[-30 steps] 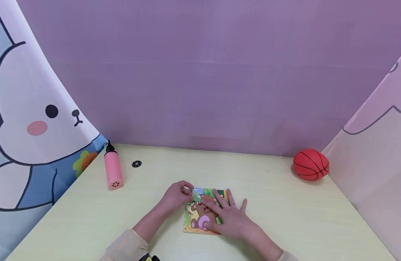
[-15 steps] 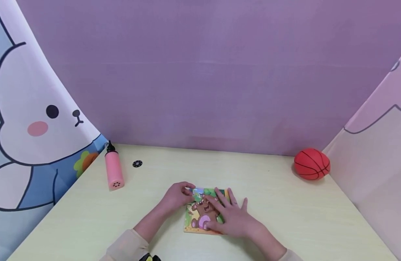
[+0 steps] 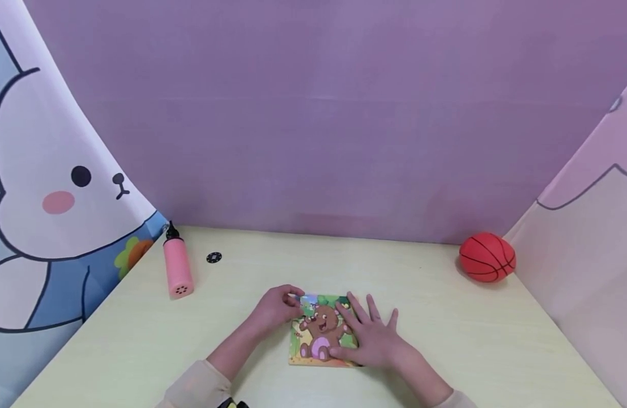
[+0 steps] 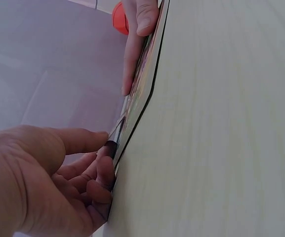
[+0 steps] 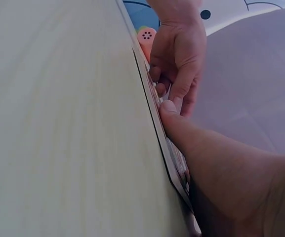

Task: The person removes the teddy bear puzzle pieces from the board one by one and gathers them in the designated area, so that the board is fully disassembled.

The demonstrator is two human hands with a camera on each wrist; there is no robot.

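A flat square jigsaw puzzle [image 3: 320, 344] with a brown bear picture lies on the table. At its far left corner my left hand [image 3: 274, 309] pinches a thin puzzle piece [image 4: 116, 128] between thumb and fingers. That piece stands tilted up from the board in the left wrist view. My right hand [image 3: 376, 340] rests on the puzzle's right side with fingers spread and straight, covering part of that edge. In the right wrist view its thumb [image 5: 169, 107] lies on the puzzle's surface.
A pink hand pump [image 3: 178, 266] with a black nozzle lies at the back left. Beside it is a small black round disc [image 3: 214, 258]. A red toy basketball [image 3: 487, 257] sits at the back right, near the side curtain. Behind the table hangs a purple cloth [image 3: 313, 124].
My right hand has slid a little to the right across the puzzle, uncovering more of the bear. The left hand stays at the far left corner.
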